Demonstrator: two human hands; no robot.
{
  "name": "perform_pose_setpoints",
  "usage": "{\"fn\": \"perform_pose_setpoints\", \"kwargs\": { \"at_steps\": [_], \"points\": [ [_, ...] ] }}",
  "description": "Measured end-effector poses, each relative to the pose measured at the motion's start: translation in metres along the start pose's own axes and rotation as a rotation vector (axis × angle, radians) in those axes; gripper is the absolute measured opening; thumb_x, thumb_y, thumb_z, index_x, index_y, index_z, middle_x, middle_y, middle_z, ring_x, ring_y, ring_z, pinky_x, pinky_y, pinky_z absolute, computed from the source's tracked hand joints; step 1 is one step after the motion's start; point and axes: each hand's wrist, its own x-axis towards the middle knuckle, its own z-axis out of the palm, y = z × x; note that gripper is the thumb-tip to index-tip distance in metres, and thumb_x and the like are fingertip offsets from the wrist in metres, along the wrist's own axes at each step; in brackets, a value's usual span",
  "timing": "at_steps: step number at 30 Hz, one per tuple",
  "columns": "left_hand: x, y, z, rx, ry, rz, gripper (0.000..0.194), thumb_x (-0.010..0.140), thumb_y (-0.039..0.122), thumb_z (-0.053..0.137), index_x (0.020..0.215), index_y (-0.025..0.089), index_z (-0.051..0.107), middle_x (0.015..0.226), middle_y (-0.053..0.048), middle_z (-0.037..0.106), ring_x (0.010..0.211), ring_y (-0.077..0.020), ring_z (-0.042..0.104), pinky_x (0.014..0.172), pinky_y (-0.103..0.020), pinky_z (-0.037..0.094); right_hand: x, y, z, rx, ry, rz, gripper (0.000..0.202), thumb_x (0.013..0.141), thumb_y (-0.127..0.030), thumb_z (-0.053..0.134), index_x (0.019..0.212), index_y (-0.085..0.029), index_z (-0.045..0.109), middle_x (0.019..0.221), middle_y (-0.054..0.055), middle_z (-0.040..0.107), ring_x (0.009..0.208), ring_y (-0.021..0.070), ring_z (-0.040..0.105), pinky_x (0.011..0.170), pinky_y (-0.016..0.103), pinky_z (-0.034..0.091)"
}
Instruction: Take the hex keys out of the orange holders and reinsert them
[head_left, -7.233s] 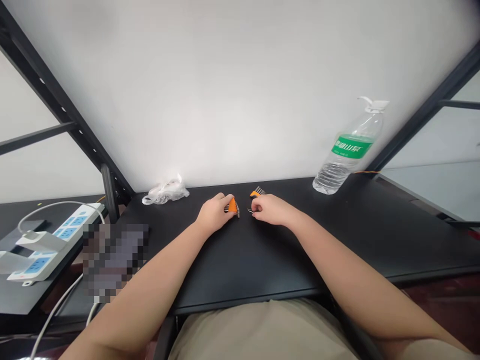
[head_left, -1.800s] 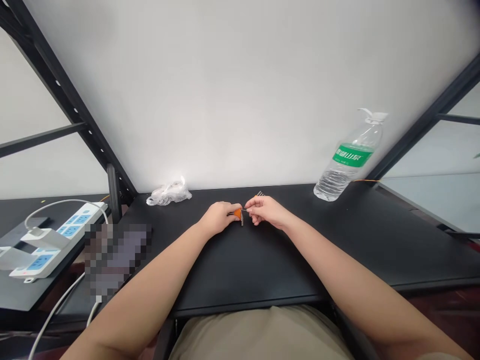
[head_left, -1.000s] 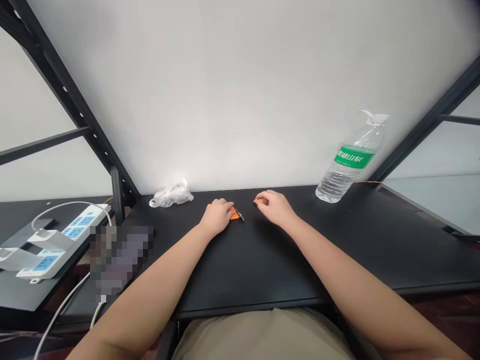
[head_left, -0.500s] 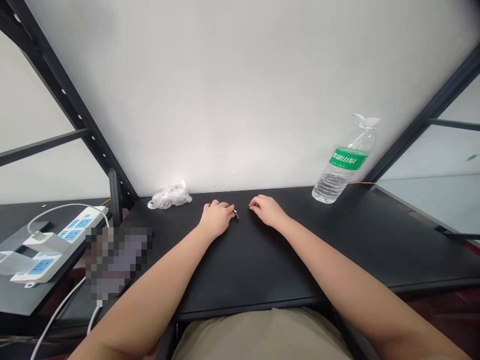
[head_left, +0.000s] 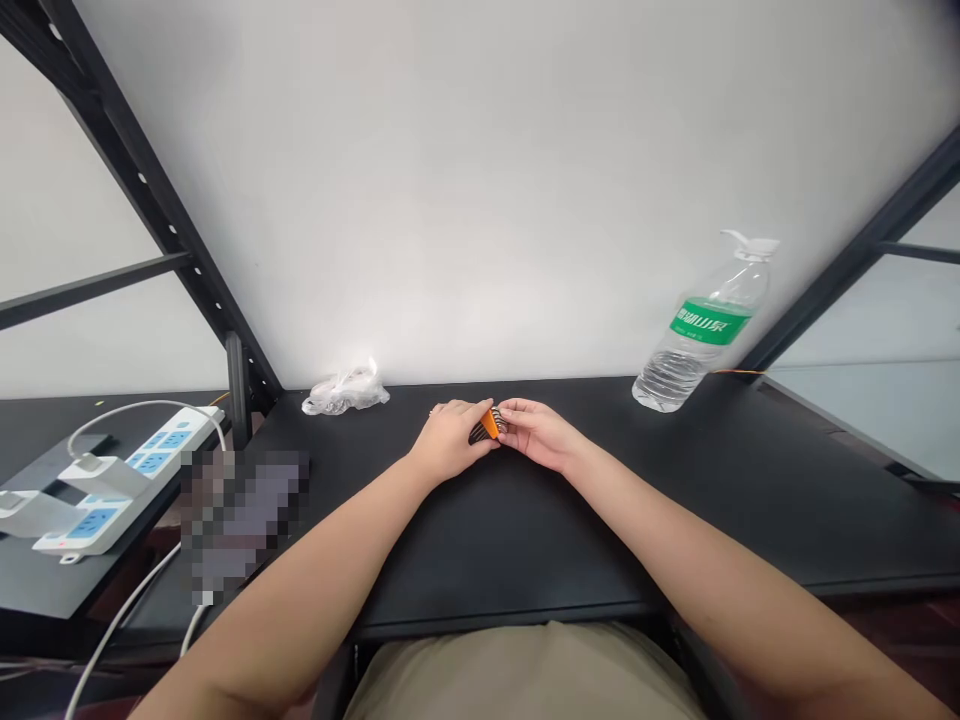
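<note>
A small orange piece with rows of thin dark, shiny bars (head_left: 491,424) is held between my two hands above the black tabletop (head_left: 510,540). My left hand (head_left: 452,438) grips it from the left, with the thumb below and fingers over the top. My right hand (head_left: 536,433) has its thumb and fingertips closed around the right end. Fingers cover part of the piece, so its exact kind cannot be made out.
A crumpled clear plastic bag (head_left: 345,390) lies by the wall at left. A large water bottle with a green label (head_left: 701,325) leans in view at right. At far left are a power strip (head_left: 142,475), white cables and a pixelated phone-like slab (head_left: 251,520).
My hands were apart, each with fingertips down near the tabletop. They have come together on the orange piece, which now shows more fully. The view has shifted slightly.
</note>
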Motion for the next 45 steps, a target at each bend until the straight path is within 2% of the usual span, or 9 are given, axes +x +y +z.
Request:
{"fn": "perform_pose_setpoints", "kwargs": {
  "at_steps": [3,6,10,15,21,27,35,40,45],
  "points": [
    [0.000,-0.002,0.003,0.023,-0.013,0.006,0.056,0.092,0.038,0.065,0.145,0.022,0.054,0.118,-0.010,0.072,0.110,-0.0279,0.064,0.101,-0.044,0.045,-0.002,-0.002,0.000,-0.001,-0.019,0.044,0.025,0.079,-0.030,0.088,0.094,-0.018,0.071,0.094,0.005,0.073,0.089,0.0176,0.071,0.090,0.035,0.059],
    [0.000,-0.001,0.002,0.043,-0.004,0.038,0.045,0.095,0.032,0.059,0.139,0.022,0.058,0.108,-0.009,0.073,0.099,-0.0256,0.065,0.096,-0.042,0.046,-0.003,-0.004,0.001,-0.080,-0.005,0.066,0.026,0.079,-0.031,0.087,0.094,-0.019,0.070,0.091,0.006,0.073,0.082,0.0173,0.071,0.085,0.036,0.060],
    [0.001,0.001,-0.001,0.057,-0.012,0.050,0.026,0.102,0.026,0.045,0.111,0.021,0.069,0.091,-0.006,0.072,0.083,-0.0215,0.063,0.088,-0.038,0.046,-0.004,-0.004,0.003,-0.136,0.020,0.052,0.028,0.080,-0.034,0.086,0.098,-0.019,0.070,0.088,0.005,0.072,0.075,0.0157,0.068,0.081,0.037,0.061],
    [0.002,0.001,-0.001,-0.010,-0.016,0.037,0.027,0.104,0.026,0.043,0.094,0.021,0.067,0.089,-0.005,0.071,0.078,-0.0187,0.062,0.086,-0.035,0.046,-0.005,-0.004,0.005,-0.158,0.016,0.058,0.031,0.080,-0.033,0.086,0.104,-0.020,0.070,0.093,0.007,0.073,0.078,0.0162,0.069,0.082,0.038,0.062],
    [0.000,-0.006,0.002,-0.165,-0.012,-0.112,0.028,0.103,0.035,0.048,0.090,0.022,0.069,0.078,-0.002,0.068,0.073,-0.0177,0.061,0.072,-0.030,0.045,-0.005,-0.006,0.005,-0.207,-0.024,0.090,0.030,0.082,-0.037,0.084,0.102,-0.019,0.072,0.093,0.008,0.073,0.079,0.0169,0.069,0.079,0.037,0.063],
    [0.001,-0.006,0.003,-0.320,-0.038,-0.242,0.033,0.097,0.043,0.055,0.074,0.022,0.066,0.072,-0.001,0.069,0.067,-0.0158,0.060,0.065,-0.029,0.044,-0.007,-0.010,0.003,-0.382,-0.063,0.096,0.030,0.085,-0.043,0.080,0.103,-0.019,0.073,0.089,0.009,0.073,0.077,0.0199,0.071,0.072,0.036,0.064],
    [0.002,-0.004,-0.002,-0.507,-0.136,-0.375,0.030,0.092,0.040,0.056,0.069,0.021,0.062,0.069,0.000,0.071,0.067,-0.0162,0.064,0.061,-0.029,0.046,-0.010,-0.005,0.012,-0.848,-0.013,-0.133,0.030,0.090,-0.052,0.069,0.097,-0.024,0.077,0.074,0.002,0.070,0.054,0.0140,0.061,0.047,0.026,0.050],
    [0.003,-0.007,0.000,-0.706,-0.172,-0.419,0.033,0.092,0.048,0.057,0.078,0.019,0.066,0.074,-0.002,0.072,0.071,-0.0176,0.071,0.068,-0.029,0.052,-0.013,-0.004,0.018,-0.920,0.001,-0.182,0.027,0.093,-0.047,0.062,0.096,-0.026,0.077,0.069,0.000,0.068,0.051,0.0139,0.060,0.048,0.025,0.048],
    [0.003,-0.006,0.003,-0.669,-0.116,-0.452,0.035,0.093,0.049,0.056,0.076,0.019,0.064,0.070,-0.002,0.071,0.068,-0.0172,0.069,0.064,-0.029,0.051,-0.013,-0.004,0.022,-1.043,0.083,-0.251,0.023,0.093,-0.038,0.057,0.093,-0.026,0.077,0.065,-0.001,0.067,0.049,0.0150,0.059,0.051,0.028,0.047]
  ]
}}
